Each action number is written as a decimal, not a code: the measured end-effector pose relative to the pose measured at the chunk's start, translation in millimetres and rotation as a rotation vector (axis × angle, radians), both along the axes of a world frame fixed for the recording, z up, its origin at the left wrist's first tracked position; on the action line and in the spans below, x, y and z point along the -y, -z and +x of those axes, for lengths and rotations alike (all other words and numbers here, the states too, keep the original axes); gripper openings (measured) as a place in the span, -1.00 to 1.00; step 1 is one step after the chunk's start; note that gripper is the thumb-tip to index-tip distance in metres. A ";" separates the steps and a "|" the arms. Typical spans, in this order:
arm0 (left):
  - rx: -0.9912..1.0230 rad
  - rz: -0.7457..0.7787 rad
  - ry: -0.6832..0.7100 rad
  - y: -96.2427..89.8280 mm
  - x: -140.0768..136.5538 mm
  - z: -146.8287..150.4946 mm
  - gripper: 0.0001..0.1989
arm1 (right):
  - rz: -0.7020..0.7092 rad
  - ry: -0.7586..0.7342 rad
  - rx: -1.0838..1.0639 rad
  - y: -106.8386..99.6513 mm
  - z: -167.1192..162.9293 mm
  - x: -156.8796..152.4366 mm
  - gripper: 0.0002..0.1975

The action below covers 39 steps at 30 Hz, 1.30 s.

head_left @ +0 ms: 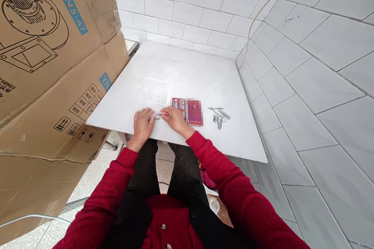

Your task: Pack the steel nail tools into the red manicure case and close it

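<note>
Low over the front of the white table, my left hand has its thumb and index finger close together around a small piece of metal, mostly hidden. Just beside it, my right hand pinches a small shiny metal tool between thumb and fingertips. Its kind is too small to make out. Another bit of metal shows under the fingertips. Behind my right hand lies an opened red manicure case, several small tools in its slots. Its red lid lies flat to the right, partly blurred.
A loose group of metal tools lies right of the case, with scissors and a nail clipper among them. Large cardboard boxes border the white table on the left. Tiled walls stand behind and right.
</note>
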<state>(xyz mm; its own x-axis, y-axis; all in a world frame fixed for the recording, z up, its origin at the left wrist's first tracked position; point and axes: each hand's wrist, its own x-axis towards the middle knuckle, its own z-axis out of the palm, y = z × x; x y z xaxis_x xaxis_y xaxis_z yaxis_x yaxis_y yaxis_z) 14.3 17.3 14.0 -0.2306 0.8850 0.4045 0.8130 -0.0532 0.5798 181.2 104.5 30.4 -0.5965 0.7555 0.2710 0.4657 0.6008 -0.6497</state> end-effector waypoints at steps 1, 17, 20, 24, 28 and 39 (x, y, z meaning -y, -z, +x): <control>0.018 -0.007 0.011 -1.3 0.6 1.1 -0.71 | 0.009 -0.012 0.000 -0.5 2.4 2.6 -0.82; 0.434 0.009 0.131 -8.3 13.8 22.6 -0.78 | 0.074 -0.125 0.023 -24.9 33.6 27.7 -0.83; 0.442 0.004 0.145 -6.8 15.5 25.6 -0.76 | 0.101 -0.091 0.070 -29.7 37.3 32.0 -0.86; 0.427 0.008 0.170 -7.4 16.4 29.5 -0.74 | 0.115 -0.079 0.088 -32.1 40.6 34.4 -0.89; 0.377 0.027 0.219 -12.1 17.5 32.2 -0.73 | 0.073 -0.093 0.060 -32.8 43.9 34.6 -0.90; 0.365 0.059 0.254 -17.3 22.1 40.9 -0.74 | 0.023 -0.180 -0.022 -31.2 51.7 29.2 -0.85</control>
